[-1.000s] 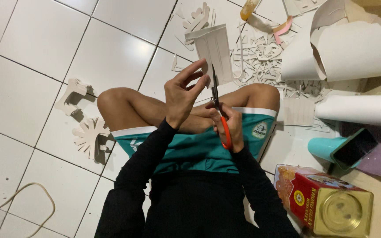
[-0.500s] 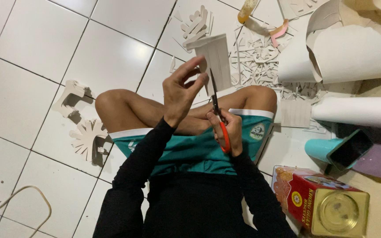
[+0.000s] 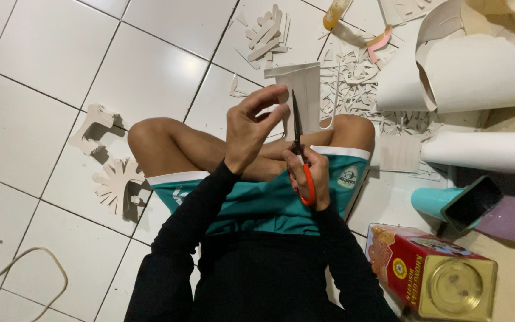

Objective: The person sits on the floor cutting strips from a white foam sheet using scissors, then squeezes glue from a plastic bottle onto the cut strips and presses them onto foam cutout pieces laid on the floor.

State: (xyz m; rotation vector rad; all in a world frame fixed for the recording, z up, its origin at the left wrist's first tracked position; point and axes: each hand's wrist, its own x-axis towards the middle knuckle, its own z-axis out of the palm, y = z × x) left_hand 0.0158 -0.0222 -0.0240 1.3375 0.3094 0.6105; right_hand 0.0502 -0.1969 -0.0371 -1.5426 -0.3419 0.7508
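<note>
Left hand (image 3: 251, 134) pinches the white card piece (image 3: 302, 95); keep those fingers left of the blades. Right hand (image 3: 311, 173) grips the orange-handled scissors (image 3: 300, 149): cut in short snips.

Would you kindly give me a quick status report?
Left hand pinches white card piece. Right hand grips orange-handled scissors, blades at the card. Paper scraps on floor beyond.

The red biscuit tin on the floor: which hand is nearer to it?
Right. The right hand, holding the scissors, is up-left of the red tin; the left hand is farther left, pinching the paper piece.
</note>
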